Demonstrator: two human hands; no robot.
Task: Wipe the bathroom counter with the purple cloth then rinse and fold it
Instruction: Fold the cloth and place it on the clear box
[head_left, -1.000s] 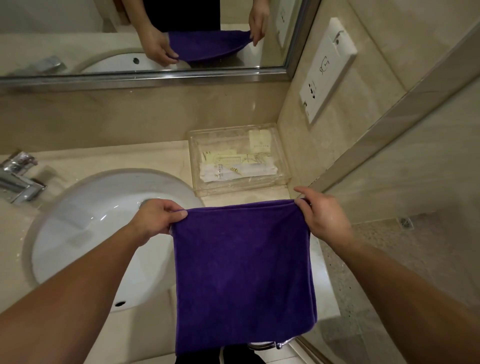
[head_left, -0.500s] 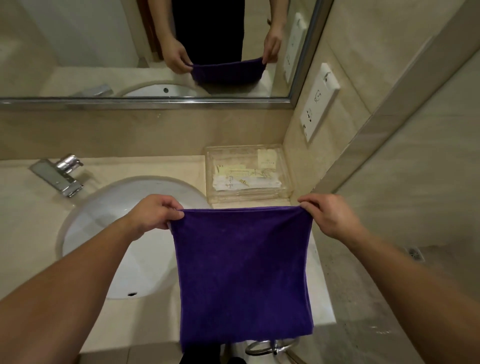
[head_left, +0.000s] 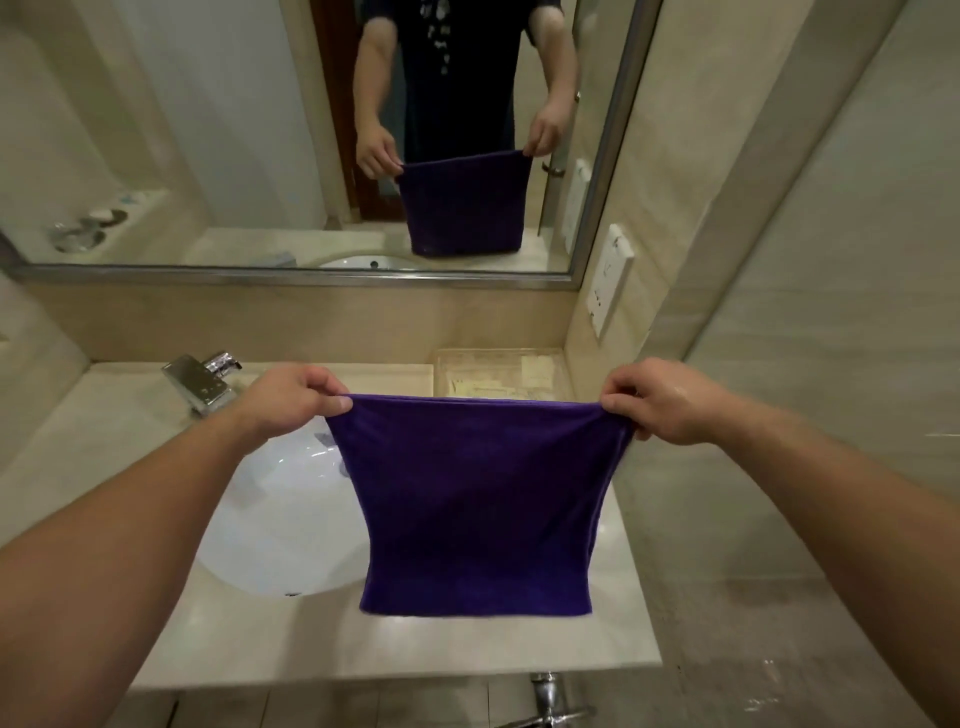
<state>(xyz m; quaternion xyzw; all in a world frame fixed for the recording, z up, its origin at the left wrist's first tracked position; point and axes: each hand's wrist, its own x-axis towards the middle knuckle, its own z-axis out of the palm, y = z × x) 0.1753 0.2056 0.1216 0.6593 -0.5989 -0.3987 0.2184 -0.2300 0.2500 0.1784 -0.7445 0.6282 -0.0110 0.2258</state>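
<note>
The purple cloth (head_left: 478, 499) hangs stretched flat in the air above the right part of the beige counter (head_left: 405, 649), its lower edge free. My left hand (head_left: 291, 400) pinches its top left corner over the white sink (head_left: 280, 519). My right hand (head_left: 660, 402) pinches the top right corner near the right wall. The cloth hides part of the sink rim and the counter behind it.
A chrome tap (head_left: 200, 382) stands at the back left of the sink. A clear plastic tray (head_left: 498, 371) with paper packets sits at the back right corner. A mirror (head_left: 291, 135) spans the back wall; a white socket plate (head_left: 610, 278) is on the right wall.
Both hands have raised the cloth higher and pulled it tighter between them. The view has tilted up and back, showing more mirror and the counter's front edge.
</note>
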